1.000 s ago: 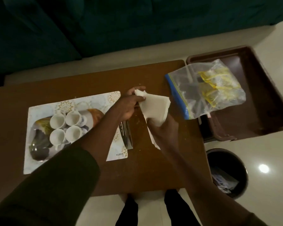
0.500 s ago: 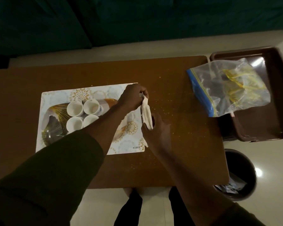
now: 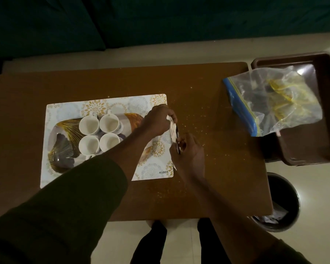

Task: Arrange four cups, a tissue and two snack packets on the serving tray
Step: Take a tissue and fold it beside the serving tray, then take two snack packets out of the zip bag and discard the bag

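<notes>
On placemat (image 3: 152, 170) corner "KUBER", 4 cups (image 3: 99, 134), both hands pinching tissue (image 3: 172, 130)

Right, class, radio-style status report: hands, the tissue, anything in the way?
Left hand and right hand both pinching the folded tissue at the mat's edge. Four cups on tray. Snack bag aside. Nothing blocking.

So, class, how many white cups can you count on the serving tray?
4, in a tight square on the tray: far-left cup, far-right cup, near-left cup, near-right cup. The left forearm crosses the tray's near side, so another could be hidden.
</notes>
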The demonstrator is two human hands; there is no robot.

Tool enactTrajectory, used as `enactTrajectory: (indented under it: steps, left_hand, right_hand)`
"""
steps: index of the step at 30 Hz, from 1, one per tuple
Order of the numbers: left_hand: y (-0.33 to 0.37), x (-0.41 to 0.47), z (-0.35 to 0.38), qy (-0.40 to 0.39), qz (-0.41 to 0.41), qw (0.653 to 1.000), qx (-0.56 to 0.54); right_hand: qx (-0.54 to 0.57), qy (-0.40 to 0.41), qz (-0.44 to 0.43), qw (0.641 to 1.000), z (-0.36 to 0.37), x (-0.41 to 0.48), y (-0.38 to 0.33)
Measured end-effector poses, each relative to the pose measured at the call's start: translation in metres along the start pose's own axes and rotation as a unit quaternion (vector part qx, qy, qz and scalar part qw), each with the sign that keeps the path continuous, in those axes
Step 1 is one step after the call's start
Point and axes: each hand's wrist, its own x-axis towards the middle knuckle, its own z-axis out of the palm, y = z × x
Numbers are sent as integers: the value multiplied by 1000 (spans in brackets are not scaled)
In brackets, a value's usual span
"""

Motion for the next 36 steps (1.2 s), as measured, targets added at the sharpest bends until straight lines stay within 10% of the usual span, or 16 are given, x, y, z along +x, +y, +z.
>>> enactTrajectory:
  steps: [28,32,36]
  left_hand:
    - [85,30,28,85,32,993,-82]
    - [126,43,60,6,-42,983,-178]
    - [154,56,98,-92,-212,902,-366]
  right_hand:
    - [3,65,5,998,-106,81,35]
    - [-36,60,-6,998,-154,112,74]
    - [-73,63,8,995,-189,130,111]
